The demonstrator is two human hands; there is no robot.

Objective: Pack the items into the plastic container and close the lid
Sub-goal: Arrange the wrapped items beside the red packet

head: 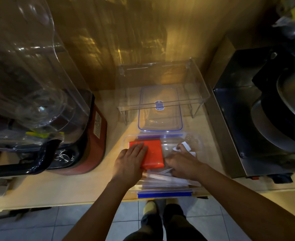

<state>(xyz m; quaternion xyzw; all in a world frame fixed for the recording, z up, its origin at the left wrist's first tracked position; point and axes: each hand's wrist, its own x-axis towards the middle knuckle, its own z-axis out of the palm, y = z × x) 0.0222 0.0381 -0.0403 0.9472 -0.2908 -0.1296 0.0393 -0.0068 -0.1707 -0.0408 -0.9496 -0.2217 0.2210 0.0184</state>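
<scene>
A clear plastic container [198, 141] with blue clips stands at the counter's front edge. Inside it lies an orange packet [153, 152] on the left. My left hand [128, 162] rests flat on that packet, fingers together. My right hand [183, 164] is inside the container on the right, fingers curled among white paper packets [185, 147] and clear plastic-wrapped items [160, 176]. Whether it grips one I cannot tell. The clear lid [160, 108] with a blue rim lies flat just behind the container, separate from it.
A clear acrylic riser shelf [199, 84] stands over the far part of the lid. A red blender base with a clear cover [39, 101] sits to the left. A metal appliance [258, 119] stands at the right. Tiled floor [73, 221] lies below the counter edge.
</scene>
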